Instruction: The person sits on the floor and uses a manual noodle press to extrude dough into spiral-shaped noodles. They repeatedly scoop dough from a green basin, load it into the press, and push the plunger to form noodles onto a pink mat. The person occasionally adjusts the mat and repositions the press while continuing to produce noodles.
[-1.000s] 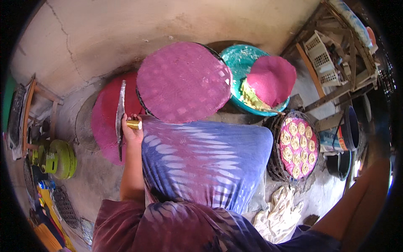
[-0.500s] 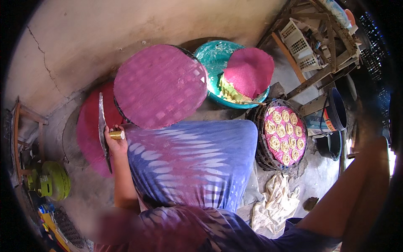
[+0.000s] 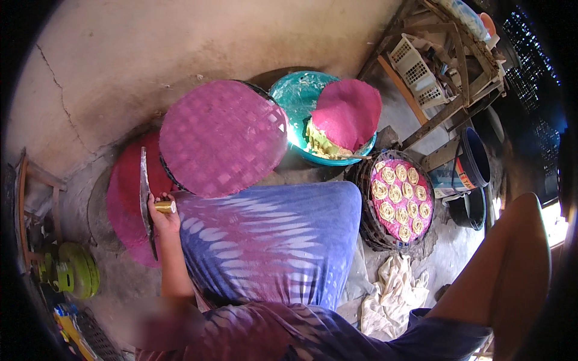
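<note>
My left hand (image 3: 167, 224) is closed around a long, narrow grey strip (image 3: 144, 180) with a worn edge, held roughly upright at the left of my lap. A short gold cylinder (image 3: 164, 207) with a white end sticks out to the right at my fingers; whether it is joined to the strip I cannot tell. Behind the strip lies a red-pink round sheet (image 3: 129, 210). A round woven tray covered in pink mesh (image 3: 223, 138) stands beyond my knees. My right arm (image 3: 494, 265) is raised and bent at the right, its hand out of view.
A teal basin (image 3: 295, 96) holds pale yellow-green dough (image 3: 322, 141) under a pink sheet (image 3: 349, 114). Right of my knees, stacked baskets (image 3: 367, 222) carry several coiled noodle rounds (image 3: 395, 193). Nearby are a cream cloth (image 3: 394, 298), buckets (image 3: 475, 159) and a green gas cylinder (image 3: 78, 271).
The view has shifted, so the far trays and basin appear lower and the right-hand things further left. My left hand keeps the same hold on the strip and gold cylinder.
</note>
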Motion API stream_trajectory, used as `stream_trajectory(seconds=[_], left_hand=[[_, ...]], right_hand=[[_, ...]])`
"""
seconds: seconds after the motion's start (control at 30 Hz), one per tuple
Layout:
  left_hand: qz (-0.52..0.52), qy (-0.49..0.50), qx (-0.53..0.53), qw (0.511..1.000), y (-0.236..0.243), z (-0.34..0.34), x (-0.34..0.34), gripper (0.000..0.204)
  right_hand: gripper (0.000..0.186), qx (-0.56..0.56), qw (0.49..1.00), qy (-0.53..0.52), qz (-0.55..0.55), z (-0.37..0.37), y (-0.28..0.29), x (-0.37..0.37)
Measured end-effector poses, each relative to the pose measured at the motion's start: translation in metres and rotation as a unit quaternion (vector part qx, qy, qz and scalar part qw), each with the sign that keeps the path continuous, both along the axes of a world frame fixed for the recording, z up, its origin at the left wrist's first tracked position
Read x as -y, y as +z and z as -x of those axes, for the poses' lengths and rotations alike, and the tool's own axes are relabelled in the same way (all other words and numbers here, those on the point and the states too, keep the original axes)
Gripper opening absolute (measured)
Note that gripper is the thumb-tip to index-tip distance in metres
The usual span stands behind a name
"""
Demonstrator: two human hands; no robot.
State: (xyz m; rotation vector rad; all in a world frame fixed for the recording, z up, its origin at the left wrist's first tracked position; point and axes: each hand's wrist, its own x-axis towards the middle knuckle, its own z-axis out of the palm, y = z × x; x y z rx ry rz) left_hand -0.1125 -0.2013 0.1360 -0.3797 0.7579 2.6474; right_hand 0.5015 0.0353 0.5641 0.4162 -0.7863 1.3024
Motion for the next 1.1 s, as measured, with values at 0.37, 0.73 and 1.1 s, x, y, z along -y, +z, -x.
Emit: stream_trajectory(seconds=[0.37, 0.73, 1.1], left_hand=[[0.405, -0.097, -0.220, 0.882, 0.086, -0.025, 0.012, 0.030], [0.403, -0.413, -0.681, 0.451, 0.200, -0.147, -0.052, 0.039], [0.173, -0.580, -0.608, 0.515, 0.203, -0.185, -0.074, 0.041]], right_hand=[[0.020, -0.153, 0.888, 0.432, -0.032, 0.043, -0.031, -0.071], [0.016, 0.589, 0.807, -0.020, 0.037, 0.294, -0.097, -0.014], [0.028, 0.755, 0.552, -0.127, -0.331, 0.342, -0.075, 0.048]])
